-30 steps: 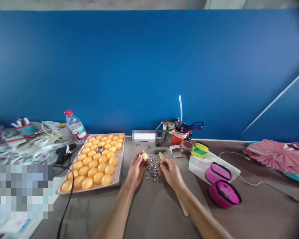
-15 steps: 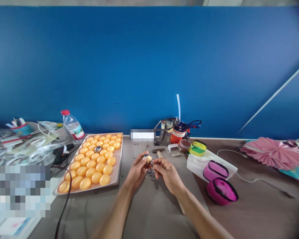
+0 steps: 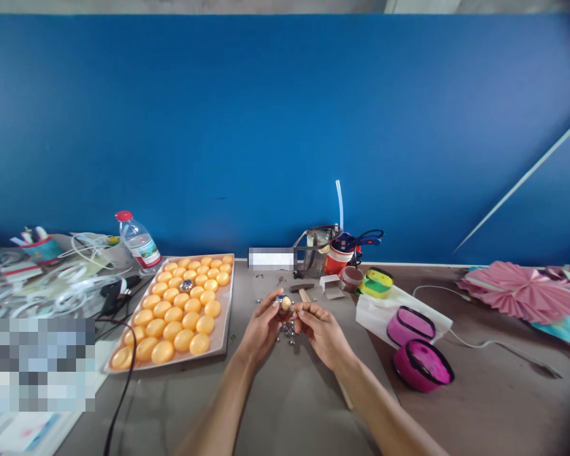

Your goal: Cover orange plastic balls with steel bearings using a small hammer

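In the head view, the person's left hand (image 3: 262,326) grips a small part-silver ball (image 3: 286,303) at its fingertips. The right hand (image 3: 319,326) curls close beside it; whether its fingers close on anything cannot be told. Silver beads (image 3: 289,330) lie loose below, between the hands; a slackened left grip could drop the ball, scattering them.

Orange-and-silver ball (image 3: 285,304), silver beads (image 3: 289,329), plain orange balls (image 3: 173,313), off-white tray (image 3: 223,307), solid blue wall (image 3: 266,126), magenta container (image 3: 414,372) trimmed in black
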The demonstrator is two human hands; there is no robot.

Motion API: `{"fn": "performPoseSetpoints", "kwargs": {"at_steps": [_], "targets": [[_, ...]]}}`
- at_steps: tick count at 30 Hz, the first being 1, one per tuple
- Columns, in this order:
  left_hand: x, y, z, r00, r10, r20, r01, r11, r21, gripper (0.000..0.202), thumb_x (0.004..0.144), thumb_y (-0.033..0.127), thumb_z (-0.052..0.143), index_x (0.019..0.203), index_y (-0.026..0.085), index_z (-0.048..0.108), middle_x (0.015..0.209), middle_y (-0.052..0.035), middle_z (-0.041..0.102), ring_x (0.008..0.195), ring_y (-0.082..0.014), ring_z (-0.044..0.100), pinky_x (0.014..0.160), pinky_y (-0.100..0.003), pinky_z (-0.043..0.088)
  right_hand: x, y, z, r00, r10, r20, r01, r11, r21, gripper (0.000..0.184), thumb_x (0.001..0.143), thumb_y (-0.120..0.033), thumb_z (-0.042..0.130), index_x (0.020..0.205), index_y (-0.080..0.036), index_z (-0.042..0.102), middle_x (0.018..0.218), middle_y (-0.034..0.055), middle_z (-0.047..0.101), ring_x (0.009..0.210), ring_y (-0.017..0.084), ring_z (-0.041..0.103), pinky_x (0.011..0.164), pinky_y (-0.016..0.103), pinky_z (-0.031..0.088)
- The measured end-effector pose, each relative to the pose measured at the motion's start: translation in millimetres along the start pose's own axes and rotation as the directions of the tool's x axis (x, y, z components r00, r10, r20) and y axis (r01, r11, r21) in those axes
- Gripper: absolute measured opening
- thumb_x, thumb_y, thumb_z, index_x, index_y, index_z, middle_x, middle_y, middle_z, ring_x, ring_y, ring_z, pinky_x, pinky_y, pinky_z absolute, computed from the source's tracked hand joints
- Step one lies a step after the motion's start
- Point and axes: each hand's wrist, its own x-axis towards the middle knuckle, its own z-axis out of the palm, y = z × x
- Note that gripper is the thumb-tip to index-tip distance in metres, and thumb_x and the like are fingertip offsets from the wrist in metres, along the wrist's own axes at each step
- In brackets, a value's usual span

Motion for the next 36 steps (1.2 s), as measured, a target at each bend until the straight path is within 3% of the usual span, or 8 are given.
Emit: {"fn": "performPoseSetpoints", "kwargs": {"at_steps": [6,11,17,21,31,36], "targets": [[0.7,-0.6,-0.2,1.0,-0.014,0.009,0.015,1.0,-0.007,0.033,0.072,0.022,0.067,0.104,0.017,0.064,0.084,-0.006,0.068,0.076,-0.0158,0.062,0.073,-0.029,0.045,0.5,0.2,1.1,0.999,-0.032,-0.013,0.033,0.999,0.022,0.02,0.066,-0.033,0.068,0.073,-0.017,0.06,0.071,0.0012,0.062,0.052,0.01,0.051,0.057,0.026,0.04],[0.4,-0.6,0.2,1.0,-0.023,0.018,0.023,1.0,0.004,0.033,0.073,0.023,0.068,0.105,0.018,0.064,0.082,-0.005,0.068,0.073,-0.0145,0.061,0.075,-0.03,0.044,2.2,2.0,-0.9,0.997,-0.076,-0.006,0.076,0.987,0.143,0.019,0.067,-0.03,0.07,0.077,-0.018,0.057,0.063,-0.0028,0.06,0.043,0.006,0.045,0.048,0.022,0.032],[-1.4,0.4,1.7,0.999,-0.029,0.031,0.029,1.0,0.003,0.032,0.072,0.023,0.068,0.103,0.017,0.064,0.082,-0.0047,0.067,0.077,-0.0148,0.061,0.076,-0.029,0.043,-0.1,-0.5,-2.1,0.998,-0.046,0.041,0.038,0.983,0.181,0.018,0.064,-0.026,0.071,0.064,-0.018,0.054,0.073,0.0003,0.064,0.045,0.007,0.048,0.049,0.024,0.034],[-0.5,0.1,0.8,0.999,-0.03,0.035,0.03,1.0,0.007,0.033,0.073,0.023,0.068,0.104,0.018,0.063,0.083,-0.0045,0.067,0.076,-0.0141,0.061,0.076,-0.029,0.044,0.4,-0.3,-2.9,0.999,-0.021,0.042,0.013,0.982,0.188,0.019,0.063,-0.023,0.07,0.06,-0.018,0.052,0.069,-0.0001,0.064,0.043,0.006,0.046,0.047,0.023,0.031],[0.5,-4.1,-2.6,0.999,-0.036,0.03,0.036,0.999,-0.009,0.033,0.072,0.023,0.068,0.104,0.018,0.063,0.085,-0.0048,0.068,0.078,-0.0151,0.062,0.079,-0.031,0.044,4.7,4.5,-4.4,0.997,-0.071,0.02,0.063,0.963,0.262,0.017,0.063,-0.019,0.068,0.064,-0.019,0.051,0.062,-0.0046,0.058,0.036,0.001,0.03,0.043,0.021,0.023],[0.0,-3.1,-1.0,0.999,-0.039,0.018,0.039,0.999,-0.003,0.033,0.072,0.024,0.069,0.103,0.018,0.063,0.083,-0.0046,0.068,0.076,-0.015,0.062,0.077,-0.031,0.045,3.6,4.7,-5.4,0.998,-0.056,0.039,0.044,0.968,0.246,0.017,0.063,-0.02,0.07,0.064,-0.018,0.053,0.066,-0.0027,0.06,0.041,0.003,0.037,0.045,0.022,0.025]]}}
